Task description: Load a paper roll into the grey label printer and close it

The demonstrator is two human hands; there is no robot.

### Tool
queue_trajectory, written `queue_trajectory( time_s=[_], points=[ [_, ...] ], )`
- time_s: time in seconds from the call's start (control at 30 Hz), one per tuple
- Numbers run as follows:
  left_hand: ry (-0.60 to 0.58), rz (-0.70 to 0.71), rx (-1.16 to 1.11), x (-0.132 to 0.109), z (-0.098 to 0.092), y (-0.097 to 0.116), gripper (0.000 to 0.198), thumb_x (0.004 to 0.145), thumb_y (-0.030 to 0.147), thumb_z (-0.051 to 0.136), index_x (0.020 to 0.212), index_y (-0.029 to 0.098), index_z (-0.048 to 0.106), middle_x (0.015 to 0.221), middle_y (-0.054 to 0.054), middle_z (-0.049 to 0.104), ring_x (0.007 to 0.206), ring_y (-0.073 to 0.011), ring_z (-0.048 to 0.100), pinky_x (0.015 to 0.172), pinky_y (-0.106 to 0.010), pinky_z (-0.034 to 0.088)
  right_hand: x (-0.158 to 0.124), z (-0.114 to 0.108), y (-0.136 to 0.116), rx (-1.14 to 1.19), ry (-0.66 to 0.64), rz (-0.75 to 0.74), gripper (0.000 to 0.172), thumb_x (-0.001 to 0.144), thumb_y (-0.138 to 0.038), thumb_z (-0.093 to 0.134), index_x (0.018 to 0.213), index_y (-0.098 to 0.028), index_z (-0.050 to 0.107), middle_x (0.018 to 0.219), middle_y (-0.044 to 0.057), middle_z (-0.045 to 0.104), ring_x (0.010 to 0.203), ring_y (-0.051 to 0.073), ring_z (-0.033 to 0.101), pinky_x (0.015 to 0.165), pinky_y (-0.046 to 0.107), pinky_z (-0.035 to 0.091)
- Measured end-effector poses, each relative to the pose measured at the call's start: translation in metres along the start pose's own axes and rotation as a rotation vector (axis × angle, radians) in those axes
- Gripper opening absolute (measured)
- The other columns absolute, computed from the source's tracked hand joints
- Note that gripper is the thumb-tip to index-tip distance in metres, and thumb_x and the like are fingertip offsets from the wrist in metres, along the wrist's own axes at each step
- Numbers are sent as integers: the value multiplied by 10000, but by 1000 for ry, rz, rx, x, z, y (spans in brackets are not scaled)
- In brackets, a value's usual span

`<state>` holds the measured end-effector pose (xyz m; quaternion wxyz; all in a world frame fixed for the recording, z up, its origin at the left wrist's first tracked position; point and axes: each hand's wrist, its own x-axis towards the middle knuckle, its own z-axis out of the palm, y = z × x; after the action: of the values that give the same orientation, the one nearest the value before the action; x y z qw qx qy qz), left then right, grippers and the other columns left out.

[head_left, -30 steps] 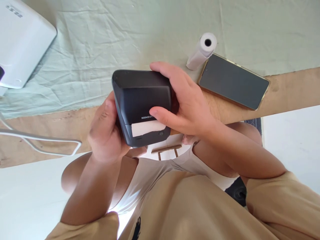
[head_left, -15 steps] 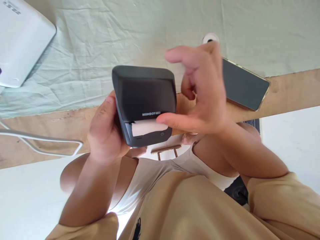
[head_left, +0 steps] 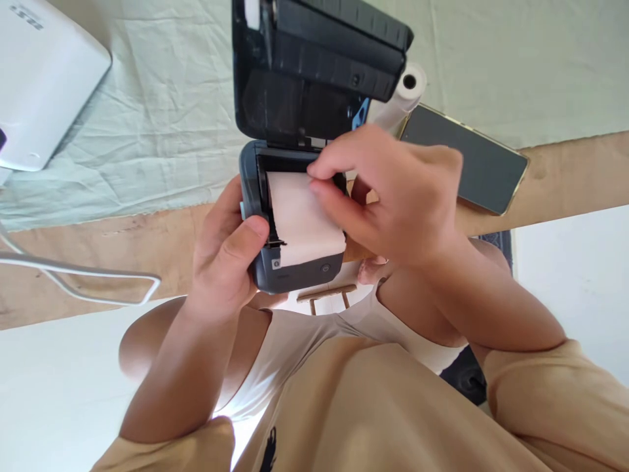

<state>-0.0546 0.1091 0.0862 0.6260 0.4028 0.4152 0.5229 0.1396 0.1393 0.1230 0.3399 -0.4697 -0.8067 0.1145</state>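
Note:
A dark label printer is held up over the table's near edge, its hinged lid swung up and back. My left hand grips the printer's left side, thumb on the rim of the open bay. In the bay sits a white paper roll, its loose end lying over the front lip. My right hand is closed, with thumb and forefinger pinched together at the roll's upper right. The other fingers are curled, and how much paper the pinch holds is partly hidden.
Behind my right hand a second white paper roll lies beside a dark phone on the green cloth. At left are a white box-shaped device and a white cable at the wooden edge.
The printer's lid has gone from shut to open, uncovering the paper roll. My right hand has moved from beside the lid onto the roll, and my left thumb now rests on the bay's rim.

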Motion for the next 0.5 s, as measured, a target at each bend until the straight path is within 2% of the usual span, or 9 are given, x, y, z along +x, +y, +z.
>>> queue_trajectory(
  time_s=[0.13,0.27,0.33,0.4,0.47,0.5],
  points=[
    [-32,22,12,1,-2,1,431,849,533,773,1115,194,768,808,-49,712,631,-157,627,469,-263,459,3,-6,-8,-172,-223,28,193,914,-273,465,917,-276,658,709,-35,671,562,133,483,498,333,218],
    [-41,12,78,0,-3,2,428,865,554,750,1124,213,765,811,-45,717,688,-185,682,527,-277,501,6,-9,-7,-87,-343,47,227,872,-320,482,1008,-290,661,773,-36,715,577,150,520,480,332,222],
    [-34,4,71,-1,-1,3,433,857,559,757,1116,212,768,763,-33,684,684,-185,684,524,-269,492,7,-13,-7,-1,-363,84,246,851,-307,524,1052,-297,666,776,-43,720,594,154,552,487,339,271],
    [-23,12,20,0,3,3,407,841,554,777,1054,207,775,678,-3,616,599,-144,617,503,-251,481,8,-22,-6,118,-349,110,251,818,-288,596,1057,-290,672,816,-54,742,607,136,593,487,343,345],
    [33,16,-48,0,7,3,359,820,528,812,972,206,776,649,24,581,528,-86,515,499,-231,492,10,-34,-1,275,-317,124,268,819,-328,651,1084,-294,675,991,-64,781,686,112,671,489,297,421],
    [79,17,-82,-1,8,2,346,805,517,830,943,204,774,663,29,597,510,-69,485,492,-225,499,12,-41,2,343,-268,141,274,864,-409,628,1113,-306,680,1104,-78,778,761,108,715,507,258,444]
  ],
)
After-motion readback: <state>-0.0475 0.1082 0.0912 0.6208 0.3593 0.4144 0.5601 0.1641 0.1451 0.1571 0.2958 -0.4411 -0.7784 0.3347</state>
